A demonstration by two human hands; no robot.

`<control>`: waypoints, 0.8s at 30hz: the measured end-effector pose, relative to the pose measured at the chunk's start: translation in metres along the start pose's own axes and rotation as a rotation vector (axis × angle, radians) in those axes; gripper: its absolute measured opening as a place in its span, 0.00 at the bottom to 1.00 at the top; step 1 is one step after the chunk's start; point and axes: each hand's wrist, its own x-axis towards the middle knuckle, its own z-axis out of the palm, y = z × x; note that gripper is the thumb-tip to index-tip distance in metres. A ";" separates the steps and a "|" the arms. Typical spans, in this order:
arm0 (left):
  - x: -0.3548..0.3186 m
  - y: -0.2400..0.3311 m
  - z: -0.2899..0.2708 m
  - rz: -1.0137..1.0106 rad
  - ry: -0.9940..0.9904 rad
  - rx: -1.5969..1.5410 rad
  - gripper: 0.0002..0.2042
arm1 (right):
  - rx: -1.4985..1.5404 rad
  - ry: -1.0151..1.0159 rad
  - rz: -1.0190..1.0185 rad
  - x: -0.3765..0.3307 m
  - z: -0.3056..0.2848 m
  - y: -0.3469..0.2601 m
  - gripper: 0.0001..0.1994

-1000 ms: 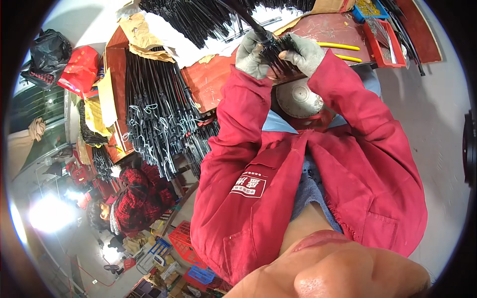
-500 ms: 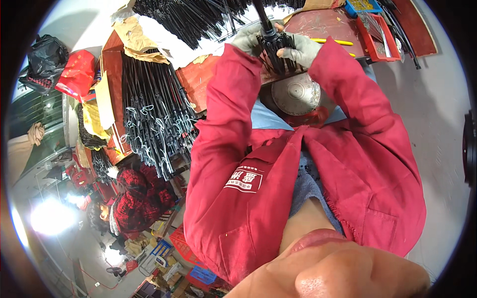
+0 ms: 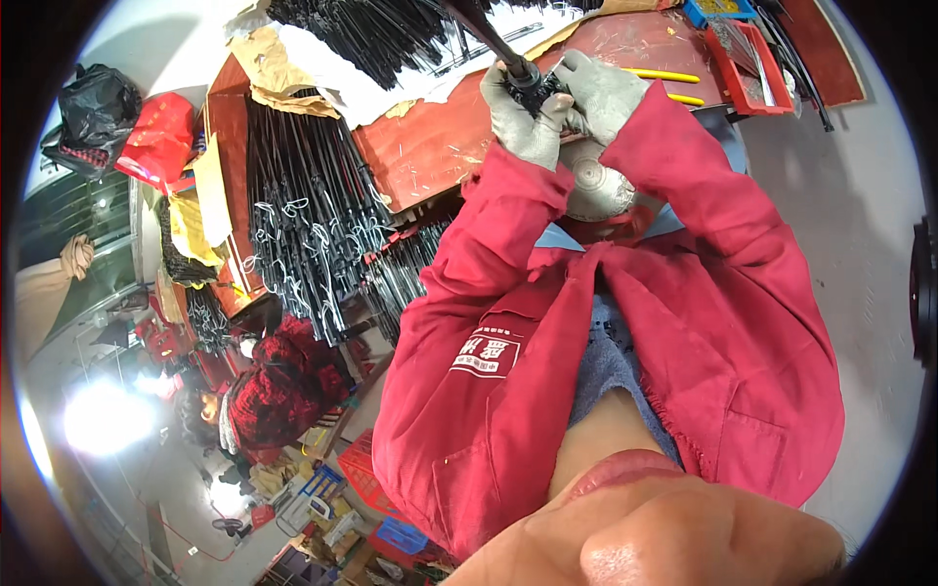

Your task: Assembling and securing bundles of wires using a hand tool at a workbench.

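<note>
My left hand (image 3: 525,124), in a pale grey work glove, is wrapped round the hub end of a black umbrella frame (image 3: 486,37). Its shaft slants up and to the left, over the bench. Against the bunched ribs on the other side, my right hand (image 3: 603,96), gloved alike, has its fingers curled in. The fingertips of that hand are partly hidden. Right of the hands, a tool with yellow handles (image 3: 664,75) lies on the red bench top (image 3: 420,146). Below the hands is a round metal disc (image 3: 596,188).
Black umbrella frames lie piled (image 3: 362,39) on white sheeting. Another bundle (image 3: 293,215), tied with pale strings, hangs over the bench's left side. A red tray (image 3: 747,68) with thin rods and a blue tray (image 3: 718,12) stand right. A person (image 3: 288,391) sits farther left.
The umbrella frame has tilted, its shaft now leaning left. My left hand has turned and come round its hub end. My right hand has curled its fingers inward.
</note>
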 end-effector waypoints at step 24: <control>0.042 0.011 -0.031 -0.183 -0.475 0.137 0.20 | 0.371 0.027 0.122 0.008 0.045 0.035 0.14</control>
